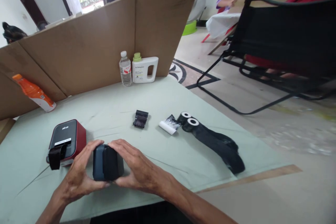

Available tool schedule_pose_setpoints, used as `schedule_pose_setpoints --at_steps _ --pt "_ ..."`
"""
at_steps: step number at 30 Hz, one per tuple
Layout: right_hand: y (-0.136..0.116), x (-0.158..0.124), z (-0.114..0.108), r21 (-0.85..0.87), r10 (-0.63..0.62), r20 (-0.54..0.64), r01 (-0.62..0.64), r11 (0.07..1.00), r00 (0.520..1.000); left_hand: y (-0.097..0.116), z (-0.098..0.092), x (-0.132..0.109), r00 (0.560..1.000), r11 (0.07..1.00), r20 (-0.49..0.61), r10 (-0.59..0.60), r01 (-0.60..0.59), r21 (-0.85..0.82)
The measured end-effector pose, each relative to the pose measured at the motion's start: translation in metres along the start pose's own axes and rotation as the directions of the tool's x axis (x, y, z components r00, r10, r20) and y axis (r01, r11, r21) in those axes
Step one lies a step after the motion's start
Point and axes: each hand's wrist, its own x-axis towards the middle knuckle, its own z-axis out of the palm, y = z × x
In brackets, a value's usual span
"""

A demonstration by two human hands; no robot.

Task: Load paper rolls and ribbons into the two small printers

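Note:
A small dark blue and black box-shaped device [108,162] is gripped at its two sides, close to the front of the table. My left hand [80,173] wraps its left side, fingers on top and thumb at the lower edge. On the opposite side my right hand [135,164] is closed in the same way. Left of my hands stands a red and black label printer [65,140], with a black strip [55,157] sticking out of its front. What the device rests on is hidden.
Beyond my hands lie a small dark ribbon roll [141,119], a white roll [168,127] and black ribbon rolls [193,122] trailing a long strip. A water bottle [126,70], white jug [141,71] and orange bottle [36,94] stand along a cardboard wall [99,38]. A black chair [283,38] is at right.

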Motion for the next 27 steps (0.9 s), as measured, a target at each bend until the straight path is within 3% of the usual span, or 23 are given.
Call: schedule_pose_setpoints --at_steps 9,17,27 --pt "-0.001 0.002 -0.001 0.007 -0.032 -0.045 0.033 0.999 0.998 -0.002 -0.004 0.009 0.996 0.992 -0.022 0.089 -0.09 -0.084" --pt "-0.005 0.005 -0.006 0.058 0.075 0.022 -0.076 0.995 0.997 -0.007 -0.002 0.016 0.995 0.981 0.009 0.1 -0.097 -0.167" --pt "-0.005 0.006 -0.006 0.05 0.088 0.029 -0.089 0.995 0.996 -0.004 -0.003 0.024 0.987 0.965 0.013 0.159 -0.152 -0.214"
